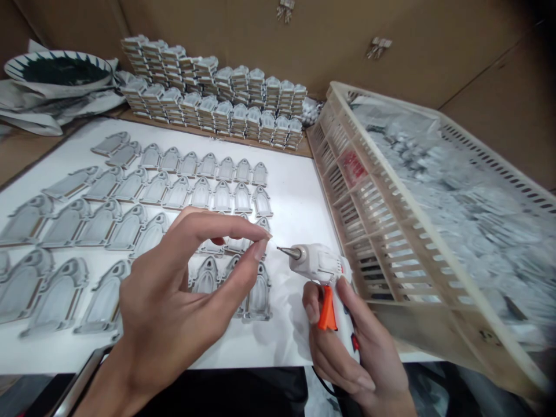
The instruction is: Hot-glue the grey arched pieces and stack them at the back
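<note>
My right hand is wrapped round the handle of a white glue gun with an orange trigger. Its metal nozzle points left, close to the fingertips of my left hand. Thumb and forefinger of that hand are pinched together above the table; a tiny pale bit shows at their tips, too small to name. Beneath and behind the left hand, rows of grey-white arched frame pieces with brown edges lie flat on the white tabletop. The left hand and wrist hide some of them.
Stacks of similar arched pieces line the back edge. On the right stands a cream plastic crate full of clear-wrapped items. A dark-green-centred bowl rests on paper at the back left. A brown cardboard wall rises behind.
</note>
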A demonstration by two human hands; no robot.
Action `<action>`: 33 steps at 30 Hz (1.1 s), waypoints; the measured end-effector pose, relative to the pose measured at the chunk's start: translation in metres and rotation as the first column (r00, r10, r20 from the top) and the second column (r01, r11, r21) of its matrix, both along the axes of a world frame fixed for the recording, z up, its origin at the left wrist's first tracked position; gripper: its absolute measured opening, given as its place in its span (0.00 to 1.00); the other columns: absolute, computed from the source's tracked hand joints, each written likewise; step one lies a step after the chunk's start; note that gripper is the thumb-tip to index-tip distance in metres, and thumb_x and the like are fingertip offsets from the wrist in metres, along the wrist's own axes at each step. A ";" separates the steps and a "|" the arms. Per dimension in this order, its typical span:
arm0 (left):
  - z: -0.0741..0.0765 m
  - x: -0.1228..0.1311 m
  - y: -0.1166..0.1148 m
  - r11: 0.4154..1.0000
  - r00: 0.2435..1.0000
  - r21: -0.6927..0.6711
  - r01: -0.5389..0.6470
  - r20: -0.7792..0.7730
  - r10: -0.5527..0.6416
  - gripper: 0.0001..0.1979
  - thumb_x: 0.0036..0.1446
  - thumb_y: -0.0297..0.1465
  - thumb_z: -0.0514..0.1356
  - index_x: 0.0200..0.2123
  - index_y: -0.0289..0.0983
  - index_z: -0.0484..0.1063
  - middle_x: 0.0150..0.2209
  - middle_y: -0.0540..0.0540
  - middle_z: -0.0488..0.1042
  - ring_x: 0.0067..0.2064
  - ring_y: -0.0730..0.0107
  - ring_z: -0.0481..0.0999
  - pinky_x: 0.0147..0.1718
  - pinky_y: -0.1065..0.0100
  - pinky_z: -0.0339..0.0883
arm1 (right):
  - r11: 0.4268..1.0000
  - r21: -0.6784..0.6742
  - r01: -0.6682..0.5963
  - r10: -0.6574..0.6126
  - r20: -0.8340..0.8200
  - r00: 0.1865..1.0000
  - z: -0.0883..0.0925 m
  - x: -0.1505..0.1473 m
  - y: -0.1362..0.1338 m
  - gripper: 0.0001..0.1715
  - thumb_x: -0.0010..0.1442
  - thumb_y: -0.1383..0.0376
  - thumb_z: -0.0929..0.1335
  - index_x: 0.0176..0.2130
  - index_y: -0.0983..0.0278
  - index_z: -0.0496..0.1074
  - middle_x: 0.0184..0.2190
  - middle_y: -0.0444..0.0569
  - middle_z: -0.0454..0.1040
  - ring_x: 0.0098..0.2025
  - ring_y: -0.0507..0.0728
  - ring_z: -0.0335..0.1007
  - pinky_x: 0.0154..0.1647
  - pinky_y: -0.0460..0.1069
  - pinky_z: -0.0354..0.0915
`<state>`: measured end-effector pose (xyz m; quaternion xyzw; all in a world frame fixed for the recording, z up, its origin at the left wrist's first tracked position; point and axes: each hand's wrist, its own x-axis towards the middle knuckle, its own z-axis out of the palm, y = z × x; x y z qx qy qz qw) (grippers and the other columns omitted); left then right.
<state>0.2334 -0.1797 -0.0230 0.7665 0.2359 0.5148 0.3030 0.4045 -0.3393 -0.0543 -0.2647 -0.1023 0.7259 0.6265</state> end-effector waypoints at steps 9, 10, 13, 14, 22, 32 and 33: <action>0.000 -0.002 0.000 1.000 1.000 -0.011 0.003 -0.018 -0.003 0.15 0.68 0.24 0.69 0.52 0.50 0.80 0.46 0.54 0.83 0.49 0.62 0.84 0.47 0.52 0.79 | 1.000 0.007 0.000 0.000 -0.009 1.000 0.000 0.000 0.000 0.30 0.82 0.46 0.64 0.46 0.65 0.85 0.11 0.32 0.52 0.10 0.43 0.37 0.16 0.37 0.53; 0.000 -0.001 -0.001 1.000 1.000 -0.015 0.000 -0.014 0.000 0.15 0.68 0.25 0.69 0.52 0.50 0.80 0.46 0.53 0.83 0.49 0.62 0.84 0.46 0.52 0.79 | 1.000 0.005 0.003 -0.003 -0.009 1.000 0.000 0.000 0.001 0.30 0.81 0.46 0.64 0.46 0.65 0.85 0.11 0.32 0.52 0.10 0.43 0.37 0.16 0.37 0.53; 0.000 -0.001 -0.002 0.999 1.000 -0.022 -0.025 -0.006 0.024 0.13 0.69 0.26 0.68 0.51 0.51 0.79 0.45 0.53 0.83 0.48 0.61 0.84 0.45 0.51 0.79 | 1.000 0.005 0.009 -0.009 -0.008 1.000 0.000 0.000 0.002 0.30 0.81 0.47 0.64 0.46 0.65 0.85 0.11 0.32 0.52 0.10 0.43 0.36 0.16 0.37 0.53; 0.000 -0.002 -0.002 0.999 1.000 -0.024 -0.024 -0.020 0.024 0.13 0.69 0.26 0.68 0.51 0.51 0.79 0.45 0.54 0.83 0.48 0.61 0.84 0.45 0.51 0.79 | 1.000 0.007 0.009 -0.009 -0.007 1.000 0.001 0.000 0.002 0.30 0.81 0.47 0.64 0.46 0.65 0.85 0.11 0.31 0.52 0.10 0.43 0.36 0.16 0.37 0.53; 0.001 -0.004 -0.001 1.000 0.998 0.005 -0.010 -0.063 0.010 0.14 0.69 0.25 0.68 0.52 0.51 0.78 0.45 0.53 0.82 0.48 0.61 0.84 0.46 0.53 0.78 | 1.000 0.003 0.009 -0.009 0.001 1.000 0.002 -0.001 0.001 0.29 0.81 0.47 0.65 0.45 0.65 0.84 0.11 0.31 0.52 0.10 0.43 0.36 0.16 0.37 0.53; -0.001 -0.004 -0.001 1.000 0.999 -0.005 -0.001 -0.042 0.001 0.15 0.68 0.25 0.69 0.53 0.50 0.79 0.45 0.52 0.82 0.48 0.60 0.84 0.45 0.51 0.79 | 1.000 -0.018 0.021 -0.021 0.016 1.000 0.003 -0.001 0.002 0.29 0.81 0.46 0.65 0.44 0.65 0.82 0.10 0.31 0.51 0.10 0.44 0.35 0.15 0.37 0.52; -0.001 -0.004 -0.001 1.000 0.999 -0.002 0.001 -0.041 -0.001 0.15 0.68 0.25 0.69 0.53 0.50 0.79 0.45 0.52 0.82 0.48 0.59 0.84 0.45 0.51 0.79 | 1.000 -0.020 0.020 -0.020 0.019 1.000 0.003 -0.001 0.002 0.29 0.80 0.46 0.66 0.44 0.65 0.82 0.10 0.30 0.51 0.10 0.44 0.35 0.15 0.37 0.52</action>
